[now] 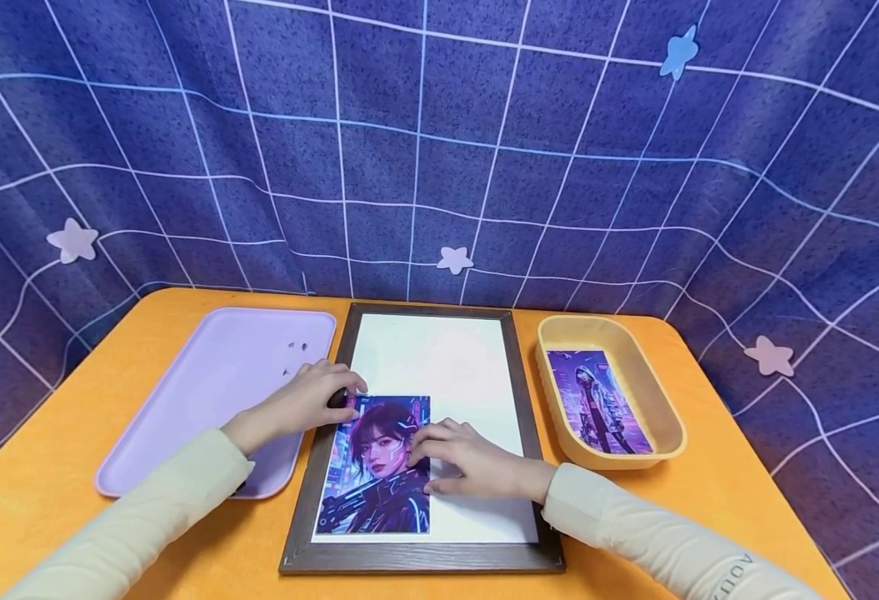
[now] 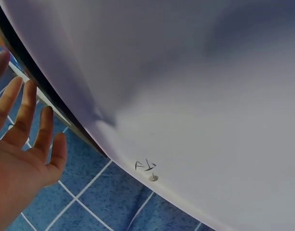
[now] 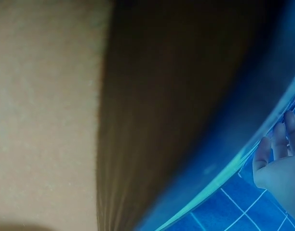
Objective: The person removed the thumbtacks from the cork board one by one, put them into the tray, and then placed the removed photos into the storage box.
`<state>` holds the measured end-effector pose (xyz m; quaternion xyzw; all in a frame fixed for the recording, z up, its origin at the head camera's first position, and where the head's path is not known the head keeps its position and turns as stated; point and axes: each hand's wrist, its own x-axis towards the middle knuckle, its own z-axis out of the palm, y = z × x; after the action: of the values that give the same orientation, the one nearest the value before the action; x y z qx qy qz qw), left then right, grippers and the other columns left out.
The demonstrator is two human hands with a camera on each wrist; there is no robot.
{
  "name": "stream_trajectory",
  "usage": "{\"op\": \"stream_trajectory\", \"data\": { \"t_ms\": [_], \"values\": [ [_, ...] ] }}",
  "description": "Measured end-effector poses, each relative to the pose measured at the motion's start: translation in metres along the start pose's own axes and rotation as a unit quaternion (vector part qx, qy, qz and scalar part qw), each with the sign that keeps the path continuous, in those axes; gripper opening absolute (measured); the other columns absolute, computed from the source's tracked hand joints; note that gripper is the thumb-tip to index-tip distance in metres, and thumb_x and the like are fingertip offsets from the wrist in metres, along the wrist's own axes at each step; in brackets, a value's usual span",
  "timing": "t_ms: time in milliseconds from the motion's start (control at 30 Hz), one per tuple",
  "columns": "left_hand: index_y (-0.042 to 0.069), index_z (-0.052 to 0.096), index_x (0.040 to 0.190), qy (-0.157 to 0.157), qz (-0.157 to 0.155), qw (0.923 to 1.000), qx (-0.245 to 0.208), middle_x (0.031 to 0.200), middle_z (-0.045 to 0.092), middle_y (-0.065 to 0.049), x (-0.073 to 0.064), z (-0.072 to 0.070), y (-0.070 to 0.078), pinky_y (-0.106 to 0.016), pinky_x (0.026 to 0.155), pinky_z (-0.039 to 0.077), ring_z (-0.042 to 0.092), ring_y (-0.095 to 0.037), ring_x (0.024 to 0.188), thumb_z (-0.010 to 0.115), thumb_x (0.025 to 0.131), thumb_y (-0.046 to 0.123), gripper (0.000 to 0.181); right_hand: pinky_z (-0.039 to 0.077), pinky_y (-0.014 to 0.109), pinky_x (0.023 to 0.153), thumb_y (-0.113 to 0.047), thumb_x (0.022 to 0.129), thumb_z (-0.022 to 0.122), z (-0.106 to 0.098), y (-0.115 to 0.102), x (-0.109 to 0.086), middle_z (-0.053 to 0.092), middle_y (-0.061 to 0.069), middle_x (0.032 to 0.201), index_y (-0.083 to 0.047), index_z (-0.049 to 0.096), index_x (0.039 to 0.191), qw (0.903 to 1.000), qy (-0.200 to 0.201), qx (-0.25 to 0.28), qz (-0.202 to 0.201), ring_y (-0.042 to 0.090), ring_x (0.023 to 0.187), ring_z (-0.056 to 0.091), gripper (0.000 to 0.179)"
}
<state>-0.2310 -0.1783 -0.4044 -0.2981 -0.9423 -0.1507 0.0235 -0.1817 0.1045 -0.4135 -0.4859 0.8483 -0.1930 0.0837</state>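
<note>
A picture card (image 1: 379, 500) of a dark-haired figure with a gun lies on the white board (image 1: 461, 358), in its lower left part. A dark brown frame (image 1: 424, 558) surrounds the board. My left hand (image 1: 312, 398) reaches over the frame's left side, fingertips at the card's upper left corner. On the card's right edge rest the fingers of my right hand (image 1: 476, 460), thumb lower down the same edge. In the left wrist view the fingers of the left hand (image 2: 29, 139) are spread and loosely bent; the right wrist view catches the right hand (image 3: 280, 163) at its edge.
Left of the frame is a purple tray (image 1: 207, 400) holding a few small metal thumbtacks (image 2: 153, 178). A yellow bin (image 1: 667, 425) stands to the right, with another picture card (image 1: 596, 400) inside. Behind the orange table (image 1: 57, 508) hangs a blue gridded curtain (image 1: 439, 167).
</note>
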Motion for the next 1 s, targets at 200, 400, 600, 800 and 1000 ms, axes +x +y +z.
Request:
{"op": "stream_trajectory", "data": {
  "t_ms": [200, 400, 600, 800, 1000],
  "values": [
    [0.018, 0.065, 0.104, -0.012, -0.007, 0.9999, -0.001, 0.094, 0.062, 0.005, 0.002, 0.0, 0.0, -0.043, 0.08, 0.033, 0.051, -0.021, 0.097, 0.074, 0.074, 0.032, 0.034, 0.033, 0.034, 0.099, -0.026, 0.084, 0.063, -0.002, 0.0, -0.001, 0.05, -0.004, 0.129, -0.02, 0.057, 0.116, 0.9999, -0.007, -0.009, -0.007, 0.012, 0.117, 0.041, 0.033],
    [0.017, 0.066, 0.104, -0.017, -0.008, 0.9998, 0.007, 0.093, 0.062, 0.004, 0.004, -0.002, 0.001, -0.042, 0.08, 0.033, 0.051, -0.021, 0.095, 0.074, 0.074, 0.031, 0.034, 0.033, 0.033, 0.099, -0.023, 0.083, 0.064, -0.005, -0.002, -0.002, 0.049, -0.004, 0.129, -0.019, 0.057, 0.117, 0.9993, -0.017, -0.028, -0.016, 0.013, 0.117, 0.042, 0.035],
    [0.016, 0.067, 0.103, -0.018, -0.005, 0.9997, 0.017, 0.096, 0.062, 0.003, 0.005, -0.002, 0.003, -0.043, 0.08, 0.034, 0.051, -0.022, 0.097, 0.075, 0.073, 0.03, 0.034, 0.032, 0.034, 0.104, -0.019, 0.084, 0.063, -0.009, -0.004, -0.003, 0.051, -0.002, 0.127, -0.016, 0.058, 0.116, 0.9997, -0.015, -0.015, -0.013, 0.013, 0.12, 0.044, 0.033],
    [0.014, 0.067, 0.104, -0.017, 0.001, 0.9996, 0.022, 0.1, 0.062, 0.0, 0.005, -0.002, 0.003, -0.044, 0.082, 0.034, 0.051, -0.025, 0.1, 0.075, 0.073, 0.029, 0.036, 0.032, 0.032, 0.105, -0.017, 0.085, 0.062, -0.016, -0.002, -0.006, 0.053, -0.001, 0.124, -0.014, 0.058, 0.116, 0.9999, -0.003, -0.008, -0.013, 0.012, 0.12, 0.044, 0.031],
    [0.013, 0.067, 0.104, -0.017, 0.007, 0.9996, 0.021, 0.1, 0.061, -0.002, 0.006, -0.003, 0.004, -0.044, 0.082, 0.034, 0.051, -0.025, 0.099, 0.075, 0.073, 0.028, 0.036, 0.033, 0.033, 0.104, -0.021, 0.086, 0.061, -0.025, 0.002, -0.014, 0.053, 0.0, 0.124, -0.014, 0.057, 0.116, 0.9999, 0.015, -0.004, 0.006, 0.014, 0.119, 0.046, 0.031]
  ]
}}
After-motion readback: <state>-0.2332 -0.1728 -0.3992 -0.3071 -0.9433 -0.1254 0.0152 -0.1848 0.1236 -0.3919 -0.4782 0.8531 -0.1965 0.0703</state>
